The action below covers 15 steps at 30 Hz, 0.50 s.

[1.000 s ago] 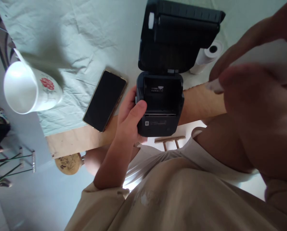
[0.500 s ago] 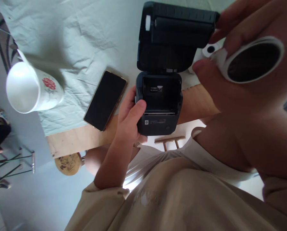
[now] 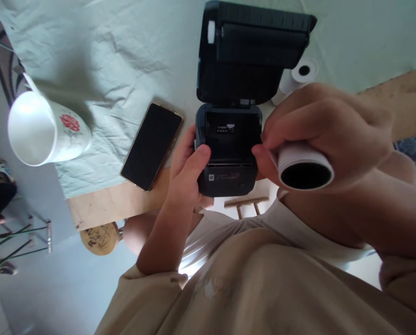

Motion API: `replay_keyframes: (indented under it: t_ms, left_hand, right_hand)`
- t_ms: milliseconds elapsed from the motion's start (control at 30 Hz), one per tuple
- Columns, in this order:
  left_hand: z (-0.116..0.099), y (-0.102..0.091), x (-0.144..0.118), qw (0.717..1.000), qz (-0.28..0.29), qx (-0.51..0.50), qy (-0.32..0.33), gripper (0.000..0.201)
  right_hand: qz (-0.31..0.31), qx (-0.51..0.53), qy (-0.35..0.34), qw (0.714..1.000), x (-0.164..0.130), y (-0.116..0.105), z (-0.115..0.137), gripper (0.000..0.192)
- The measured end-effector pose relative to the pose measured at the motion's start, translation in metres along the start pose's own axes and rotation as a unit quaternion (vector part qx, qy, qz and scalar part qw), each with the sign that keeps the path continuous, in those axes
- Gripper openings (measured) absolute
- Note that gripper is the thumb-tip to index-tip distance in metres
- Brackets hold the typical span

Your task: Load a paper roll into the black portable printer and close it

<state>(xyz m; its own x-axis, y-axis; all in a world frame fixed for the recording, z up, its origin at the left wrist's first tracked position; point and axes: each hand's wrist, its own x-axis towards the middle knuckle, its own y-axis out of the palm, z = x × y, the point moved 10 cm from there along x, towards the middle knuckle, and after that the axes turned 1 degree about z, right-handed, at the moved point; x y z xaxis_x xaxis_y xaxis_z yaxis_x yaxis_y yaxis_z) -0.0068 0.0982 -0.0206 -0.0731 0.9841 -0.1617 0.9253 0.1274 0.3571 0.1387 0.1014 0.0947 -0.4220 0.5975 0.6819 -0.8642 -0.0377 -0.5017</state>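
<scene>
My left hand point(image 3: 190, 165) grips the left side of a black portable label printer point(image 3: 229, 181), its thumb over the front edge. The printer's lid point(image 3: 239, 81) stands swung up, and the paper bay inside holds no roll. At the printer's right side is my right hand point(image 3: 333, 125), closed around a white paper roll point(image 3: 304, 156) with a dark hollow core. Its thumb and forefinger pinch close to the bay's right edge, and whether they touch it I cannot tell. Another white paper roll point(image 3: 304, 70) lies on the cloth just behind the right hand.
A dark phone point(image 3: 152, 146) lies on the pale green tablecloth point(image 3: 124, 56) left of the printer. Farther left, a white cup with a red flower point(image 3: 68, 128) is at the table's edge. A round wooden stool point(image 3: 99, 238) stands below the table.
My right hand has come down and left with the paper roll, from beside the raised lid to the printer's right side. My left hand and the printer have hardly moved.
</scene>
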Motion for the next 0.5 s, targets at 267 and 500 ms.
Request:
replay_keyframes:
  t_ms: [267,500]
  left_hand:
    - [0.002,0.002,0.0,1.0,0.003,0.007,-0.029,0.032]
    - [0.003,-0.001,-0.001,0.999,0.004,0.014,-0.034,0.03]
  right_hand:
    - [0.044,-0.008,0.044,0.998,0.005,0.005,-0.01,0.016]
    - [0.007,0.096,0.124,0.988,0.001,0.008,-0.029,0.038]
